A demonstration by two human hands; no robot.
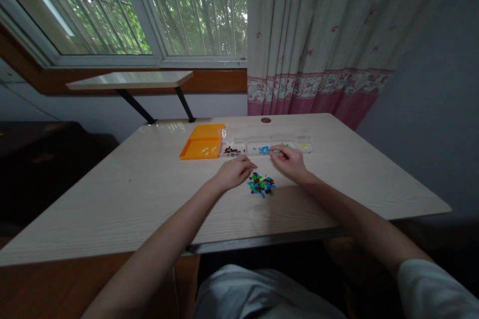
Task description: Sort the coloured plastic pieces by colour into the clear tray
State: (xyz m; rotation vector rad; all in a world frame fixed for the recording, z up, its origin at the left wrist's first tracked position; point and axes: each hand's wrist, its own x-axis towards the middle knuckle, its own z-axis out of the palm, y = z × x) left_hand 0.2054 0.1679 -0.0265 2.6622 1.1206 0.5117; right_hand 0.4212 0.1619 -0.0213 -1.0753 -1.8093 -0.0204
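A small pile of mixed green, blue and brown pieces [261,185] lies on the table. Just left of it, my left hand [235,172] rests low with its fingers bent together; whatever they may hold is too small to make out. My right hand [289,162] is at the front edge of a clear divided tray [258,139], thumb and forefinger pinched beside the blue pieces [264,150]. Anything in that pinch is hidden. Other compartments contain brown pieces [232,150], green pieces [286,146], partly behind my right hand, and yellow pieces [304,146].
An open orange case [202,132] with several pale pieces [208,150] stands left of the clear tray, on the wooden table [149,199]. A raised shelf [130,80] on black legs is at the back left. The curtain [299,35] hangs behind the table.
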